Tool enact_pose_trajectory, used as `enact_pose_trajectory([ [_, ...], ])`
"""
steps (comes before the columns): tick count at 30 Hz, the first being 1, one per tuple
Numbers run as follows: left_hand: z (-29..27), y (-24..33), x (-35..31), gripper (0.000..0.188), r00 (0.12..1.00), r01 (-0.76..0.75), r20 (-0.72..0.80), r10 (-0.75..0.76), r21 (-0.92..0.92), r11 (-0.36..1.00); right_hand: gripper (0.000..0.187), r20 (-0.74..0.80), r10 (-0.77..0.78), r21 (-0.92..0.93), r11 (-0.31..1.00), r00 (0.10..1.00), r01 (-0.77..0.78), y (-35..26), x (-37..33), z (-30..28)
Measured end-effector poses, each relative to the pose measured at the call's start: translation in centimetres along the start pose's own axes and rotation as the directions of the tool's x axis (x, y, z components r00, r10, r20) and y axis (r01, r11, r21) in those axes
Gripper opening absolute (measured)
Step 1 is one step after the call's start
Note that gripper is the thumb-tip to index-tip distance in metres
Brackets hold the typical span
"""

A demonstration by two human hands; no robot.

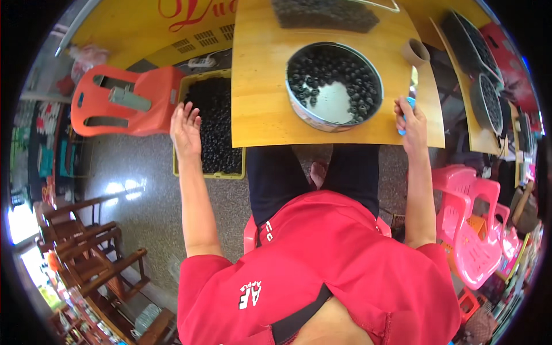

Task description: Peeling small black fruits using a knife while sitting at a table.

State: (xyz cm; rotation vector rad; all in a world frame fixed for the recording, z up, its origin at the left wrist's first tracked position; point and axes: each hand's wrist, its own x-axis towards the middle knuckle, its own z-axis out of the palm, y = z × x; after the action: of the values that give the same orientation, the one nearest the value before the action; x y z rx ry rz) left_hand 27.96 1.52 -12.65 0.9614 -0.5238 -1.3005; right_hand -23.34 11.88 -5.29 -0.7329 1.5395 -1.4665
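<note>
My right hand (pixel 414 129) grips the blue handle of a small knife (pixel 413 85) at the right side of the wooden table, its blade pointing up and away. My left hand (pixel 185 133) is raised left of the table, fingers stretched out and nothing visible in it. It is over the edge of a yellow crate (pixel 221 175) on the floor, which is full of small dark round pieces (pixel 223 141). On the table between my hands stands a round tin (pixel 322 123), partly filled with dark round pieces, perhaps nuts or fruit, its pale bottom showing near the front.
A clear container (pixel 325 16) of dark contents lies at the table's far side. A small brown cup (pixel 416 52) stands by the right edge. An orange stool (pixel 161 95) is left of the crate, a pink chair (pixel 468 221) to the right. More dark-filled tubs (pixel 487 103) sit farther right.
</note>
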Motion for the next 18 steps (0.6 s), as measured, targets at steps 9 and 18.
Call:
enact_pose_trajectory([
  [9,24.4,4.0,-8.1,0.017,0.469,-0.761,0.854,-0.227,0.521,0.388,0.023,0.056,-0.039,0.063,0.997,0.998,0.036,0.7,0.0,-0.6],
  [18,27.6,-4.0,-5.2,0.01,0.19,-0.965,0.81,-0.554,0.049,-0.258,0.022,0.107,-0.065,0.123,0.991,0.992,0.052,1.0,-0.1,-0.9],
])
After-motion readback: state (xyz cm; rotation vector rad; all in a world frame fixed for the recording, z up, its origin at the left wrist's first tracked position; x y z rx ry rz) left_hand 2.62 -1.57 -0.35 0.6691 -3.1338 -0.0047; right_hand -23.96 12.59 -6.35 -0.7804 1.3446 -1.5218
